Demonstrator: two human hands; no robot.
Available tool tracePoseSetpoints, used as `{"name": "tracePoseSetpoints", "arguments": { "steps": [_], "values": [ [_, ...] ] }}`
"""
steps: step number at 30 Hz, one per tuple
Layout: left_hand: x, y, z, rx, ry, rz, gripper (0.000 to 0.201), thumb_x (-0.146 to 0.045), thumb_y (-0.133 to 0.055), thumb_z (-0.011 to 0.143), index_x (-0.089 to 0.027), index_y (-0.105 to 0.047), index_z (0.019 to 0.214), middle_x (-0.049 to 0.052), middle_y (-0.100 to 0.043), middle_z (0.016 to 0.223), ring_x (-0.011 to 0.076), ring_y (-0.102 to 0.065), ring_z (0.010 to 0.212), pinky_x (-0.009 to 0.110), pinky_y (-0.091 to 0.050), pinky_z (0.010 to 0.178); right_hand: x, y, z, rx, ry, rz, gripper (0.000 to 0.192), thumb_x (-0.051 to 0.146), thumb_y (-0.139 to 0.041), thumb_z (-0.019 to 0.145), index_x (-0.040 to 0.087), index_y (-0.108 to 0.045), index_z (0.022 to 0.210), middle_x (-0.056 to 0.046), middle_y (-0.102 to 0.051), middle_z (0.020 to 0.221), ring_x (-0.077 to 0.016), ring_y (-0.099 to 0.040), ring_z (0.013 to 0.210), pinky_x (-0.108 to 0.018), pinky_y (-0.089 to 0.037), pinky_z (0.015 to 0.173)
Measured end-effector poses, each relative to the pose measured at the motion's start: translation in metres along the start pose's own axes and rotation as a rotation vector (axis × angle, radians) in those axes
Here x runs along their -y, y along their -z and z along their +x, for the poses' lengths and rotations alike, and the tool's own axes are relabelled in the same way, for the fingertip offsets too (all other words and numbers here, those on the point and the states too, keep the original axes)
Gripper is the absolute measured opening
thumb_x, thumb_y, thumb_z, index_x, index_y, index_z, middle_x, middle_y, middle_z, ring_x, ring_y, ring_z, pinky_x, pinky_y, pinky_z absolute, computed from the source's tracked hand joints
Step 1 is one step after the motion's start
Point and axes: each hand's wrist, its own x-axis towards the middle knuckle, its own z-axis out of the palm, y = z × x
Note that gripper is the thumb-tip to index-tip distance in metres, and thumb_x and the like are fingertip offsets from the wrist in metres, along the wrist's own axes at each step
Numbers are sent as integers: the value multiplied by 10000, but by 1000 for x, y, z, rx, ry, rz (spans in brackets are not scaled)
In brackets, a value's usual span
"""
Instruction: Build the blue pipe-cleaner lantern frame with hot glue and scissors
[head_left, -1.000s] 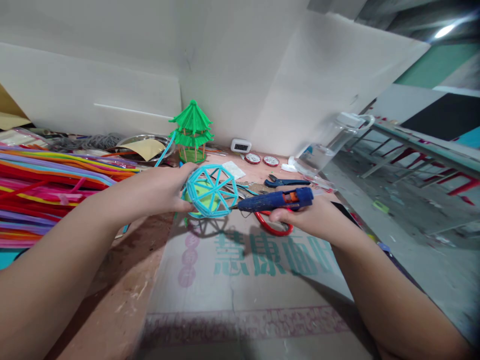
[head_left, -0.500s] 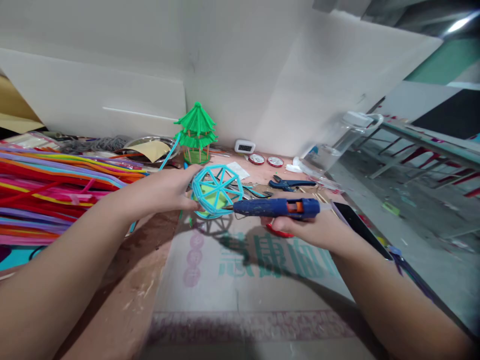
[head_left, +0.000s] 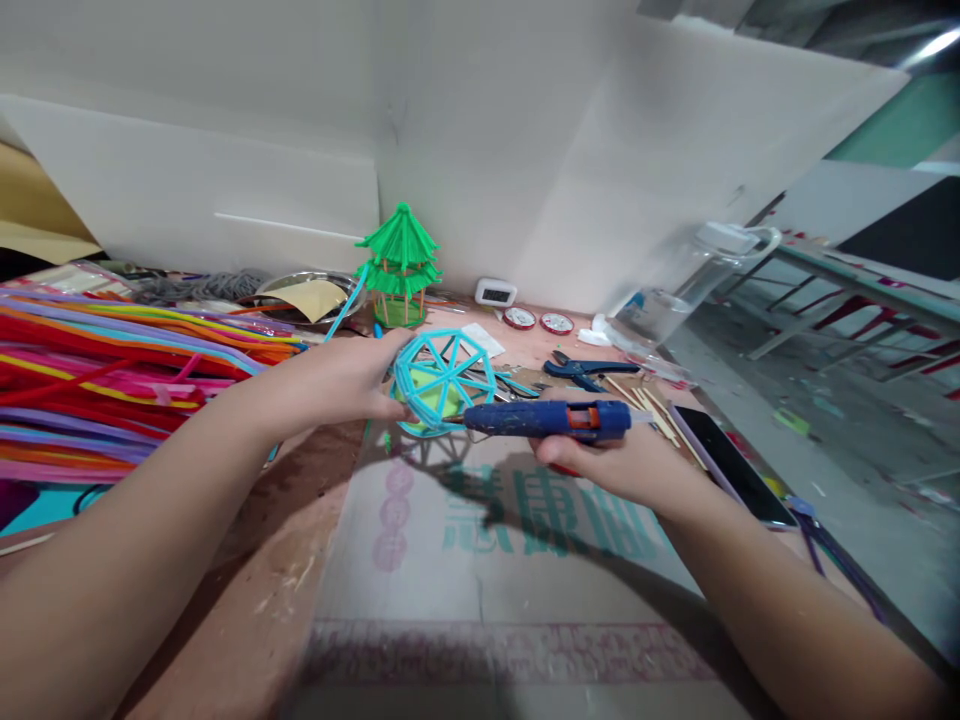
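Surface: a scuffed pinkish-brown tabletop (head_left: 247, 590), partly under a printed cardboard sheet (head_left: 420, 590). At centre, a round light-blue spoked frame (head_left: 448, 378) — the left hand (head_left: 364, 378) pinches its nine-o'clock side. The right hand's (head_left: 611, 458) fingers wrap a dark-blue plastic glue gun (head_left: 517, 418), aimed at the frame's lower rim; contact cannot be told. From the frame: green tiered pagoda model (head_left: 403, 255), eleven o'clock; multicoloured fuzzy strips (head_left: 135, 380), nine; black-screened phone (head_left: 731, 465), between three and four. Room: littered grey floor (head_left: 840, 440), three o'clock; white wall (head_left: 480, 130), twelve.
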Motion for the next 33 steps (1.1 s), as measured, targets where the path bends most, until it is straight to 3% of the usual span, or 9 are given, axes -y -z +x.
{"name": "tracePoseSetpoints", "arguments": {
  "steps": [18,29,33],
  "values": [
    [-3,2,-1,15,7,-12,821,-559,-681,827,-315,-405,1561,84,-706,1384,324,-720,1177,356,-562,917,-1,-3,2,-65,-35,-62,552,728,-764,780,199,-613,725,39,-539,557,-125,-479,514,-253,-405,511],
    [0,1,-1,2,-15,42,835,-581,-683,832,-327,-383,1569,80,-718,1360,327,-736,1133,344,-560,884,-2,-5,-1,-81,-44,-65,487,696,-777,790,229,-724,918,-18,-727,738,-205,-652,647,-293,-511,577],
    [-1,1,-1,1,-16,37,847,-584,-681,835,-327,-363,1577,81,-716,1361,322,-734,1136,338,-560,871,-1,-4,-2,-57,-7,-107,479,688,-786,795,221,-714,876,-7,-703,706,-186,-617,635,-283,-475,581]
  ]
}}
